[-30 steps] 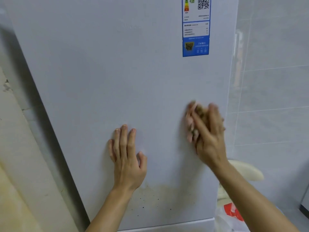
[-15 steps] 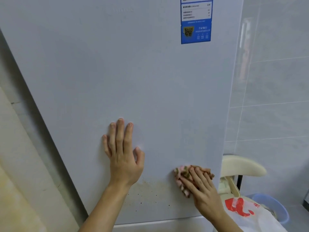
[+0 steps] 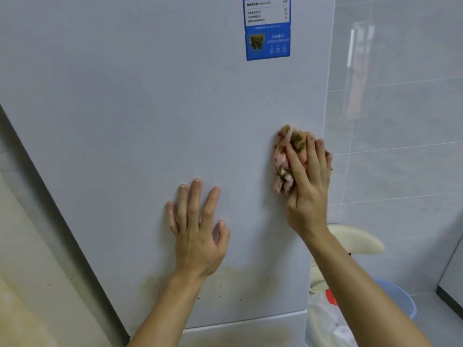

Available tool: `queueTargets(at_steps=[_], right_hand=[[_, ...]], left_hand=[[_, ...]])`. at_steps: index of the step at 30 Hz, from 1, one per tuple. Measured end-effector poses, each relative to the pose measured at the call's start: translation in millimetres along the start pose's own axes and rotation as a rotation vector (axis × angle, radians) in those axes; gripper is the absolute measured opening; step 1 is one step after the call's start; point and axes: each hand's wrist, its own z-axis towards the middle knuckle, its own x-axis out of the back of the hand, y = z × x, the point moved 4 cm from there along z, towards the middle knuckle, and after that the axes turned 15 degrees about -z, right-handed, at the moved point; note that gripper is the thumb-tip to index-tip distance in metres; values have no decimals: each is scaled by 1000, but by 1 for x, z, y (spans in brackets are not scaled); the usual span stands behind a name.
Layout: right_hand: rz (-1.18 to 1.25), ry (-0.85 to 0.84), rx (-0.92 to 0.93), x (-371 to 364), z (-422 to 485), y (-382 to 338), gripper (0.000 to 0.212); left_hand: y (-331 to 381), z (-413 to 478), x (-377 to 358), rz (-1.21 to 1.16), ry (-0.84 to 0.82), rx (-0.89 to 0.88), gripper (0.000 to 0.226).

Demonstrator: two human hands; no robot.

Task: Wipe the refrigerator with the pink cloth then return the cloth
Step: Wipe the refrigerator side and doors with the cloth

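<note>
The white refrigerator door (image 3: 155, 101) fills most of the view. My right hand (image 3: 309, 186) presses the bunched pink cloth (image 3: 284, 156), which has green and brown patches, flat against the door near its right edge, fingers straight over it. My left hand (image 3: 198, 229) lies flat on the door lower down and to the left, fingers spread. A yellowish stain with dark specks (image 3: 225, 284) marks the door's lower part, just below my left wrist.
A blue label (image 3: 268, 43) sticks on the door at the top. Grey wall tiles (image 3: 400, 108) lie to the right. A cream chair back (image 3: 358, 241), a white plastic bag (image 3: 325, 324) and a blue basin (image 3: 406, 304) stand at the lower right.
My right hand has swept the cloth up the door's right side, from beside the stain to about mid-height. My left hand has stayed flat on the door.
</note>
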Motion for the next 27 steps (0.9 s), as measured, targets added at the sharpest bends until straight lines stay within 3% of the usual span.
queueTargets(at_steps=[3,8,11,15,23,27], right_hand=[[-19,-10,-26,-12,-44,6,51],[-127,-244,78,-28,-184,23,53],[-180,-312,82,-30,-209,30,53],[-176,-321,96,-30,-186,35,53],[27,-12,-15,-7,-2,5,53],[21,22,-85,-8,-11,4,56]], left_hand=[[-3,0,0,13,6,-6,72],[-6,-1,2,26,-13,-3,71],[-6,-1,3,39,-31,3,71],[-4,0,4,33,-44,15,72],[-2,-2,6,30,-57,21,72],[-3,-2,5,23,-67,21,73]])
